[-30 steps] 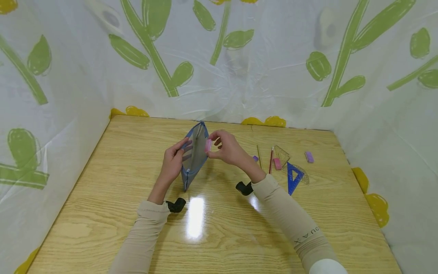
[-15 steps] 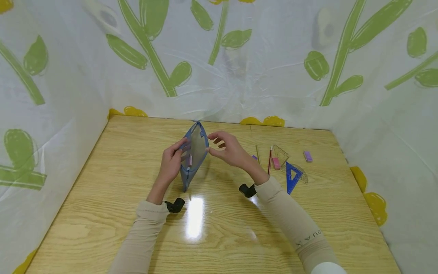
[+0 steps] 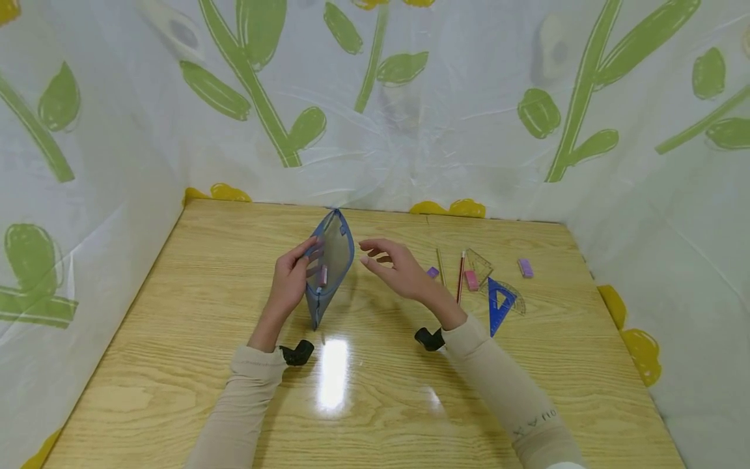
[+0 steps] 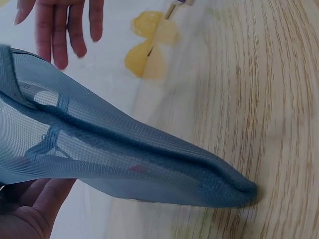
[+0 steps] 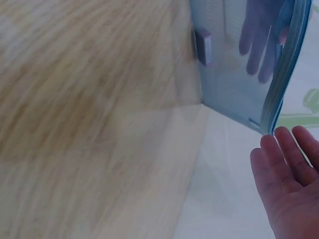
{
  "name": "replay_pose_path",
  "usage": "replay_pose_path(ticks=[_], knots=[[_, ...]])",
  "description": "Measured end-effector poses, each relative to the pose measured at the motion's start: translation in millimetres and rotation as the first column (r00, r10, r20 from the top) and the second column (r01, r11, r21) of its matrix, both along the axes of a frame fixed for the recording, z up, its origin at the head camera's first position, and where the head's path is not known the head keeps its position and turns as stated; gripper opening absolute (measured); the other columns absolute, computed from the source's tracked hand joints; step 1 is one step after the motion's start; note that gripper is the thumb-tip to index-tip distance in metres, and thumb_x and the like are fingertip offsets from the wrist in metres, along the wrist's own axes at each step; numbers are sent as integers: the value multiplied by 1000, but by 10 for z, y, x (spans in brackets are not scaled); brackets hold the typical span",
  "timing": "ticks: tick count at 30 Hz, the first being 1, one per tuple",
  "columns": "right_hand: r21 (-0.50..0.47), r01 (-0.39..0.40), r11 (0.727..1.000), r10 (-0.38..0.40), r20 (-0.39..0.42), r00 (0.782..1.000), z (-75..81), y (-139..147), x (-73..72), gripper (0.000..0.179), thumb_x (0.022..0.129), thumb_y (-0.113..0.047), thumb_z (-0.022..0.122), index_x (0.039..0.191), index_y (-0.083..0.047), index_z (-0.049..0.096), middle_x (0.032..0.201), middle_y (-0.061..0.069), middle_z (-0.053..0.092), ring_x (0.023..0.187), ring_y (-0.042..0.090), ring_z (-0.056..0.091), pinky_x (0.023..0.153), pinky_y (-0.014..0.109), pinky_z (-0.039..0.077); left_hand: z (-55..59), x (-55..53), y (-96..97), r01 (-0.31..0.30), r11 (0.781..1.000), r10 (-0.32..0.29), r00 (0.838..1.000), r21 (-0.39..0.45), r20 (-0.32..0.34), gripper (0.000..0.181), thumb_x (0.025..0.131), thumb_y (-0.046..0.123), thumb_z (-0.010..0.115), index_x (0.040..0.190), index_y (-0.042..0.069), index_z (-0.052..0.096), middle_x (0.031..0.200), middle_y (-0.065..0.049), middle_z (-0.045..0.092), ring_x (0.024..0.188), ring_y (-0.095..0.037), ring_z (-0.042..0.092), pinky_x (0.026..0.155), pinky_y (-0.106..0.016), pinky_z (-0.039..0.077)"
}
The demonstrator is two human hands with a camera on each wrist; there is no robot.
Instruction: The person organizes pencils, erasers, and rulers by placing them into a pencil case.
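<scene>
My left hand (image 3: 290, 279) grips the left side of a blue mesh zip pouch (image 3: 338, 254), thumb outside and fingers showing through the see-through wall. The pouch stands upright on the table with its mouth spread. Inside, low down, lies a pink eraser (image 3: 323, 276); the right wrist view shows this eraser (image 5: 203, 46) through the wall near the bottom. Just right of the pouch, apart from it, my right hand (image 3: 404, 270) holds nothing, its fingers relaxed. In the left wrist view the pouch (image 4: 124, 149) hides much of the left hand (image 4: 37, 209).
On the wooden table (image 3: 375, 404), to the right, lie a purple eraser (image 3: 432, 272), a gold pencil (image 3: 441, 266), a red pencil (image 3: 461, 277), a pink eraser (image 3: 471, 281), a blue set square (image 3: 500, 306), clear rulers (image 3: 480, 264) and a lilac eraser (image 3: 525, 268). Patterned white sheeting (image 3: 375, 163) surrounds it.
The right hand let go of the pink eraser, which dropped into the pouch. That hand then drew back slightly to the right. The left hand still holds the pouch.
</scene>
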State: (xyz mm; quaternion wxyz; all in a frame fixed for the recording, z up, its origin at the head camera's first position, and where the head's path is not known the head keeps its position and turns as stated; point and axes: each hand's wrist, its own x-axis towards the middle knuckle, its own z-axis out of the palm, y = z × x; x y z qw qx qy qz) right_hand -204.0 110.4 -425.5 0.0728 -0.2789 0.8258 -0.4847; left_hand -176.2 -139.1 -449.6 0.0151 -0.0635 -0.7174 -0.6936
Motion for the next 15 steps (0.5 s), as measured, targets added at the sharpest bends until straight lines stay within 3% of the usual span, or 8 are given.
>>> replay_pose_path(ticks=[8,15], knots=[[51,-16,999,15,20,1000,-72,180,67,43,106,-26,55,145,-8,54,145,17,55,127,30,57,108,50,49,-21,11,-26,-1,1000,1,1000,-4,-11,48,107,0,25,152,-5,40,150,-27,48,136,-42,51,106,-53,50],[107,12,994,-16,43,999,-163,407,126,47,106,-29,54,145,-4,53,146,19,55,126,30,57,108,51,49,-17,19,-8,3,1000,-3,1000,-23,3,48,108,2,26,153,-2,40,151,-26,47,137,-41,50,107,-51,50]])
